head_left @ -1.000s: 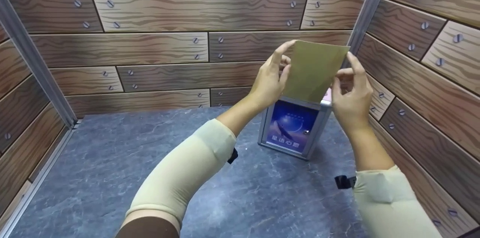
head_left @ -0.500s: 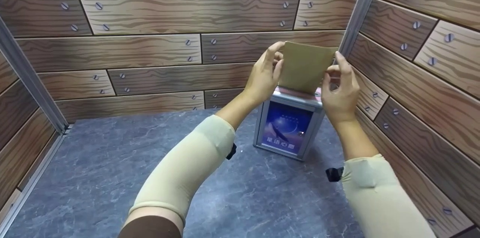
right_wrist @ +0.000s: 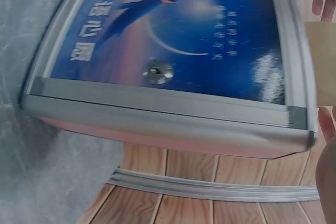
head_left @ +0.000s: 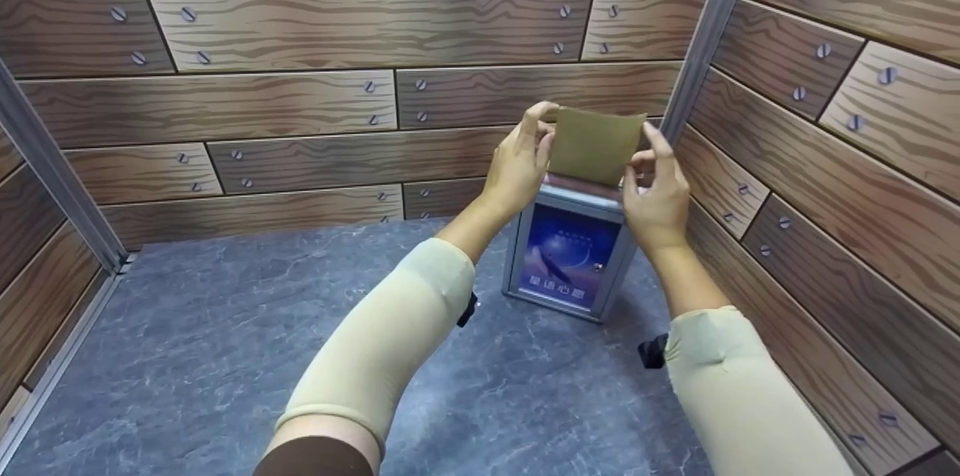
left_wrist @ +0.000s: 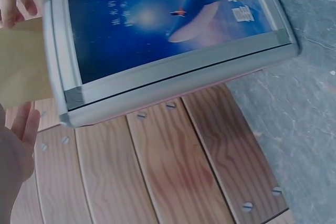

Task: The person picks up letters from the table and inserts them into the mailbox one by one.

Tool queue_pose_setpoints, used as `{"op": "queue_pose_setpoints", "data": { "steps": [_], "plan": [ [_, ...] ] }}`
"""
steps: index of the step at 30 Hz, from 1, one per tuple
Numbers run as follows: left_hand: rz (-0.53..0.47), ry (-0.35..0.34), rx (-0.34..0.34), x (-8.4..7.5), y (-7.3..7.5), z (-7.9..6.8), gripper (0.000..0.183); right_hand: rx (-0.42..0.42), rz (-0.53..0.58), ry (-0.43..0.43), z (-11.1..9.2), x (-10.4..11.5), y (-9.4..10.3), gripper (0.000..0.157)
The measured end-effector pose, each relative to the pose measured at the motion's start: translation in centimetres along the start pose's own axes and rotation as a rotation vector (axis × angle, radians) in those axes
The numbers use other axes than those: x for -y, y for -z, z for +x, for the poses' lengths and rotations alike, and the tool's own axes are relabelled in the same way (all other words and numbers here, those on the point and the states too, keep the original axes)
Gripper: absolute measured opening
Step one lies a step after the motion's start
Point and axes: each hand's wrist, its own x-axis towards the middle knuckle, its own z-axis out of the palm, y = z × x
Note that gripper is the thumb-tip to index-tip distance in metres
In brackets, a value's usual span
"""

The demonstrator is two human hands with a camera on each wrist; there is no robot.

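Note:
A brown kraft-paper piece, like an envelope [head_left: 596, 146], stands upright over the pink top of a grey-framed box [head_left: 570, 258]. Its lower edge meets the box top; whether part of it is inside a slot cannot be seen. My left hand [head_left: 516, 168] pinches its left side, index finger near the upper corner. On the opposite side, my right hand [head_left: 658, 202] pinches the right edge the same way. The box front carries a blue whale picture with white characters, and a round metal lock [right_wrist: 158, 72] shows in the right wrist view.
The box stands on a blue-grey marbled tabletop [head_left: 262, 333], towards the right back corner. Wood-patterned walls [head_left: 300, 100] rise behind and to both sides, joined by metal corner posts [head_left: 705, 33].
Both hands have lowered the brown envelope towards the box, and less of it shows above the box top. The view has shifted slightly. The grip looks the same.

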Motion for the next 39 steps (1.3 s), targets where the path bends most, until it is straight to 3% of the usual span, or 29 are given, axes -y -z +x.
{"op": "queue_pose_setpoints", "data": {
  "steps": [9,13,17,22,27,39],
  "plan": [
    [0.081,-0.012,0.059,1.1,-0.4,-0.5,0.039,0.085,-0.034,-0.08,-0.7,-0.6,0.1,0.064],
    [0.063,-0.033,0.102,1.2,-0.1,-0.2,0.041,0.067,0.004,-0.105,0.1,0.2,0.5,0.062],
    [0.057,-0.059,0.124,1.2,0.1,-0.1,0.04,0.036,-0.008,-0.063,0.8,1.1,0.6,0.054],
    [0.058,-0.091,0.093,0.9,0.0,-0.2,0.035,0.038,-0.045,-0.019,1.1,1.5,0.3,0.038],
    [0.055,-0.136,0.053,0.7,-0.1,-0.2,0.031,0.039,-0.032,-0.006,0.9,1.2,0.2,0.034],
    [0.215,-0.037,0.181,1.9,-1.4,-1.1,0.028,0.107,-0.03,-0.031,0.1,-0.7,-0.1,0.026]
  ]
}}
